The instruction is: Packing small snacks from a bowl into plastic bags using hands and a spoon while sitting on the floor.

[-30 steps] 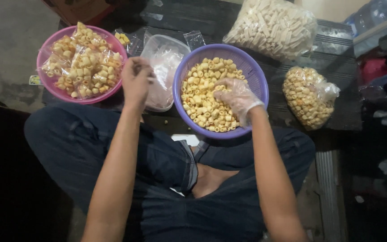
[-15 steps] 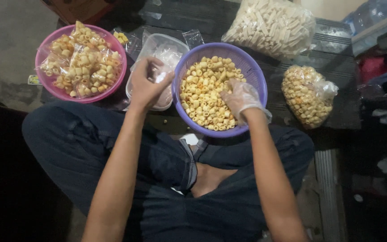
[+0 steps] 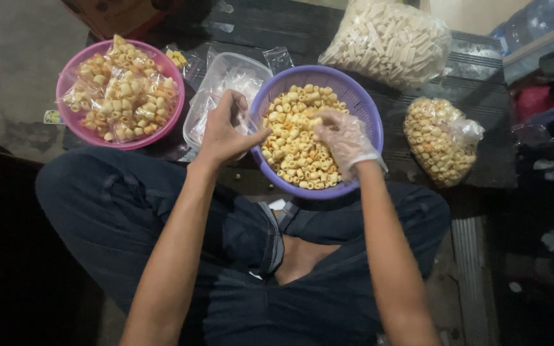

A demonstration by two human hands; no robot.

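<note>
A purple basket [image 3: 361,106] in front of me holds many small yellow ring-shaped snacks [image 3: 293,138]. My right hand [image 3: 344,138], in a thin clear plastic glove, rests among the snacks with its fingers curled into them. My left hand [image 3: 226,131], bare, pinches a small clear plastic bag [image 3: 246,122] at the basket's left rim. Behind that hand lies a clear plastic container [image 3: 226,74] with more clear bags.
A pink basket [image 3: 72,125] at the left holds several filled snack packets [image 3: 123,90]. A large bag of pale stick snacks [image 3: 386,38] lies at the back, a bag of ring snacks [image 3: 440,138] at the right. My crossed legs fill the foreground.
My left hand has moved right from beside the pink basket to the purple basket's rim, carrying a clear bag. My right hand has stayed in the snacks, shifting slightly.
</note>
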